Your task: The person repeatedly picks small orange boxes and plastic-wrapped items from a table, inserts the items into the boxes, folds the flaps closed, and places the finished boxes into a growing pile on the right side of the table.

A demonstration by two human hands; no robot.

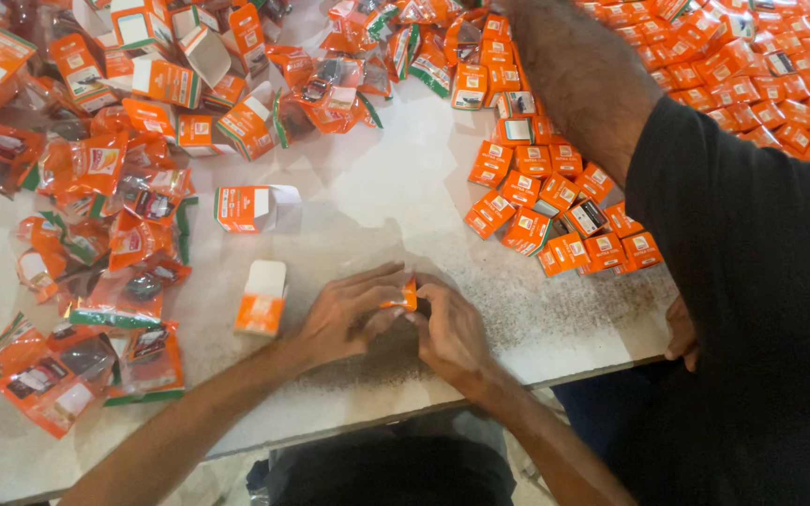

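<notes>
Plastic packets (96, 281): many orange and clear packets, each with a small dark item inside, lay in a loose heap along the left side of the frame, from the upper left down to the lower left corner.
Open cartons (171, 80): in the upper left, several small orange and white cartons lay with flaps open, probably waiting to be filled.
Single cartons: one open carton (253, 208) lay alone left of centre, and another one (261, 298) lay below it, just beside the left hand.
Table (405, 187): a pale, worn surface; its bare middle part served as the working place.
Left hand (344, 314): low in the centre, fingers curled, thumb and fingertips closed on the left side of the small orange box.
Small orange box (407, 296): pinched between both hands just above the table, mostly hidden by fingers; it seemed to be held from two sides so that it could be closed or folded.
Right hand (452, 328): touching the left hand, fingers bent and closed on the right side of the same box.
Closed boxes (555, 206): a big pile, right of centre and to the upper right.
Co-worker's arm (574, 75): it reached over this pile from the right.
Co-worker's dark shirt (752, 281): it covered the right side and the table edge there.
</notes>
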